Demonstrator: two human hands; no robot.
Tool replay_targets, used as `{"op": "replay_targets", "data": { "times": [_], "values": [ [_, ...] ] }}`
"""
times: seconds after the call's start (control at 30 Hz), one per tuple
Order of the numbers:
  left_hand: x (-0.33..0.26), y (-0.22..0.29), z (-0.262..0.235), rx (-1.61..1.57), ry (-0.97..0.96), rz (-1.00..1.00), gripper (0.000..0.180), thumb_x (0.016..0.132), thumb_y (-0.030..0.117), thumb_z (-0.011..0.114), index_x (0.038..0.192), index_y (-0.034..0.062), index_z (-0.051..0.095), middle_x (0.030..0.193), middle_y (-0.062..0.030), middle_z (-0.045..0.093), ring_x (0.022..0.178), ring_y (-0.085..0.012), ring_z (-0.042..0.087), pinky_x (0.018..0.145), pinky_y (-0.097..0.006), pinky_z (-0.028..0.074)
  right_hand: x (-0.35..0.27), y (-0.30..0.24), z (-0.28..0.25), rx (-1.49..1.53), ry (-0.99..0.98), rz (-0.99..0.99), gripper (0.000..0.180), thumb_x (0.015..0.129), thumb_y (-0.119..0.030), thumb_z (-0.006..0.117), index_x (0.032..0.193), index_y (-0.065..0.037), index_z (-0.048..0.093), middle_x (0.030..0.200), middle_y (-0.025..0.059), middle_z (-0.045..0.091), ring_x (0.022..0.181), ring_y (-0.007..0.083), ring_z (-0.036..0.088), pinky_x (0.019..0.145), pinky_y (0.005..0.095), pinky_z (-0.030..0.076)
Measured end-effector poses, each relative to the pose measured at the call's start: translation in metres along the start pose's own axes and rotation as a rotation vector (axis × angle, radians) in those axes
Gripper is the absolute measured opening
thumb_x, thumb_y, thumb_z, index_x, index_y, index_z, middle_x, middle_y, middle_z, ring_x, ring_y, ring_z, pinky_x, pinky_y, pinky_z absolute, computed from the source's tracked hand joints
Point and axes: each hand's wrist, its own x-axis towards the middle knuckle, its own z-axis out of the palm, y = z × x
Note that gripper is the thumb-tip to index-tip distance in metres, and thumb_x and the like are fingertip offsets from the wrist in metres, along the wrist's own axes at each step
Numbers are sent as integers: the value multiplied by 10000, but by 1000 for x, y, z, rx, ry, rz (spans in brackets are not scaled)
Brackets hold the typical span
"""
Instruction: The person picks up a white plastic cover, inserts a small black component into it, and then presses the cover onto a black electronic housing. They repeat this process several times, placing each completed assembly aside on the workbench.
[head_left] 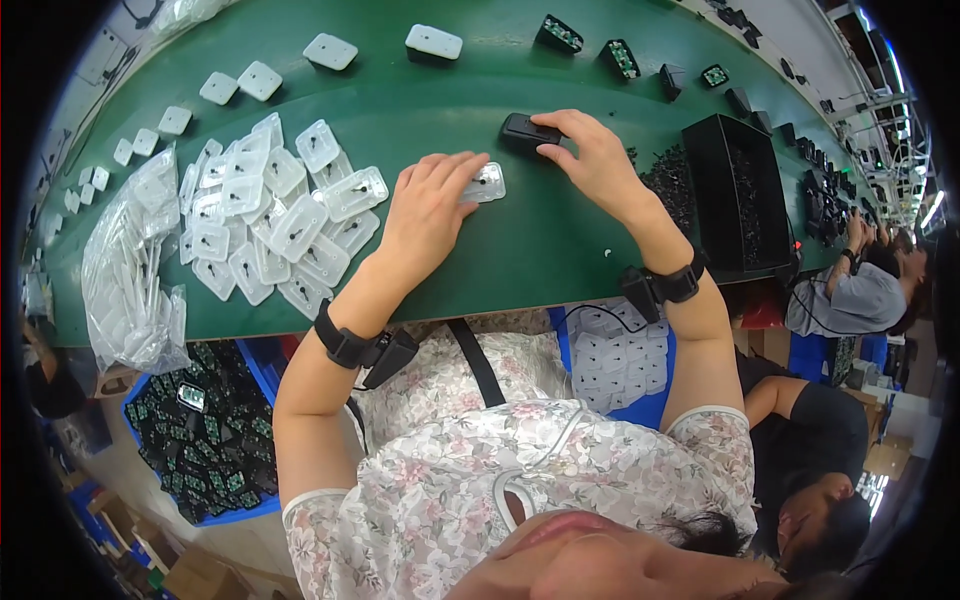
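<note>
My left hand (432,205) is over a translucent white plastic cover (489,182) with a small dark piece at its middle. The fingers and thumb close about its left end, and the palm hides part of it. Farther off and to the right, a black plastic casing (528,133) rests on the green table (400,110). My right hand (592,160) pinches its right end between thumb and fingers. A heap of similar white covers (270,215) lies to the left of my left hand.
A clear bag (135,260) of white parts hangs over the left table edge. Right stand a black box (715,190) and small black pieces (668,185). White-topped units (433,42) and circuit-board casings (620,58) line the far side. Blue bins (205,430) sit below; co-workers (850,295) are right.
</note>
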Motion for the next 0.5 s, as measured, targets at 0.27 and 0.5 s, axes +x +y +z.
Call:
{"op": "replay_targets", "data": {
  "times": [0.27, 0.5],
  "values": [
    [-12, -7, -28, -303, 61, -100, 540, 729, -112, 527, 1241, 57, 503, 1279, -126, 518, 1168, -303, 481, 950, -393, 403, -5, -51, 10, 107, -70, -259, 341, 758, -50, 659, 1094, -79, 604, 1082, 93, 609, 1009, 281, 569, 847, 353, 478],
    [-26, -14, -17, -133, -49, -81, 540, 750, -99, 471, 1257, 81, 515, 1331, -62, 498, 1222, -262, 461, 978, -388, 374, 5, -46, 20, 7, -156, -326, 352, 760, -54, 649, 1108, -88, 600, 1092, 80, 599, 998, 270, 567, 828, 350, 489]
  ]
}}
